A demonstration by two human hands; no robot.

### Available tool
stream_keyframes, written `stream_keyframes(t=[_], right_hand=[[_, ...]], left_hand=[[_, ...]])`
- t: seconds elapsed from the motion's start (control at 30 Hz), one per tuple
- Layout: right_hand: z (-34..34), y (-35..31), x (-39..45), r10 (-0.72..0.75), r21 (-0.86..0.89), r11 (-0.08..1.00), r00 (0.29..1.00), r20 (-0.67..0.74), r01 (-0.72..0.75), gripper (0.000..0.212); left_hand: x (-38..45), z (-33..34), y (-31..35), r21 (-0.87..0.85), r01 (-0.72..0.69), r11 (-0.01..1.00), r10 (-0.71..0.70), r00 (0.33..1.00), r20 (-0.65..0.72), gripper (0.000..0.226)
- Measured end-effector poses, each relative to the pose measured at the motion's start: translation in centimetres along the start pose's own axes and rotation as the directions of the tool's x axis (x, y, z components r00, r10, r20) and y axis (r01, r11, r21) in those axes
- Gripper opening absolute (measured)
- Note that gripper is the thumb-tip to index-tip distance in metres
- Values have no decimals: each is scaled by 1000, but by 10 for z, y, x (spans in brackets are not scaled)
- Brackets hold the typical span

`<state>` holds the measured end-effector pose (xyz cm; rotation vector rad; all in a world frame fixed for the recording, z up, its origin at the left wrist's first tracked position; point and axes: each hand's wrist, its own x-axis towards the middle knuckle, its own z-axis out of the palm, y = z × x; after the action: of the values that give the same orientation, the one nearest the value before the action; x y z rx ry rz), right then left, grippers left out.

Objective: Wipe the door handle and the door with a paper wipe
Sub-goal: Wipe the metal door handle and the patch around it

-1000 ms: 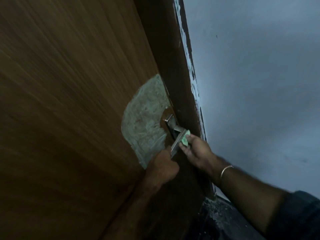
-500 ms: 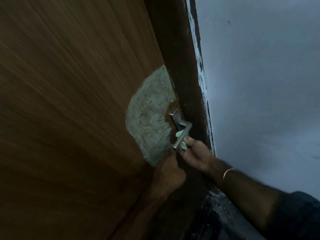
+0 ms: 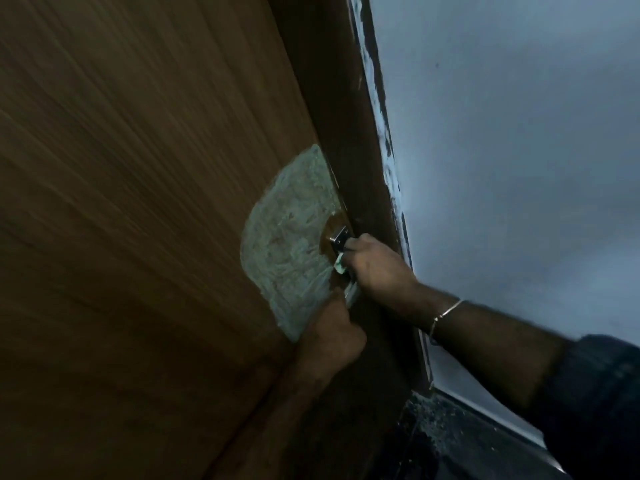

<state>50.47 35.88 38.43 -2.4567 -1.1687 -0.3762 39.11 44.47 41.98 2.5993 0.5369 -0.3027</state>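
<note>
A brown wooden door (image 3: 138, 202) fills the left of the view, with a pale rough patch (image 3: 287, 244) beside the metal door handle (image 3: 339, 237). My right hand (image 3: 374, 265) is curled over the handle's lever and presses a pale green paper wipe (image 3: 339, 265) against it; only a corner of the wipe shows. My left hand (image 3: 332, 334) grips the lower end of the lever (image 3: 350, 293) from below. Most of the lever is hidden by my hands.
The dark door frame (image 3: 346, 116) runs beside the handle, with chipped paint along its edge. A grey-blue wall (image 3: 519, 150) is on the right. A dark speckled floor (image 3: 450, 438) shows at the bottom right.
My right hand has slid up the lever with the wipe, from its lower end to near the base plate. My left hand has stayed at the lever's lower end.
</note>
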Motion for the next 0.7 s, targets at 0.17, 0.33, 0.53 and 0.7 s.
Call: stream_keyframes(t=[0.17, 0.33, 0.53, 0.7], right_hand=[[-14, -6, 0, 68, -16, 998, 989, 135, -66, 22], [-15, -3, -6, 417, 414, 786, 888, 194, -459, 20], [-21, -14, -40, 473, 943, -40, 825, 310, -331, 26], [-40, -19, -45, 415, 931, 161, 878, 237, -327, 51]], left_hand=[[1, -1, -8, 3, 30, 1000, -30, 999, 35, 76], [2, -3, -15, -95, 26, 995, -27, 1000, -6, 61], [1, -13, -11, -579, -104, 808, -26, 977, -211, 31], [3, -20, 0, -849, -126, 513, -36, 985, -168, 22]])
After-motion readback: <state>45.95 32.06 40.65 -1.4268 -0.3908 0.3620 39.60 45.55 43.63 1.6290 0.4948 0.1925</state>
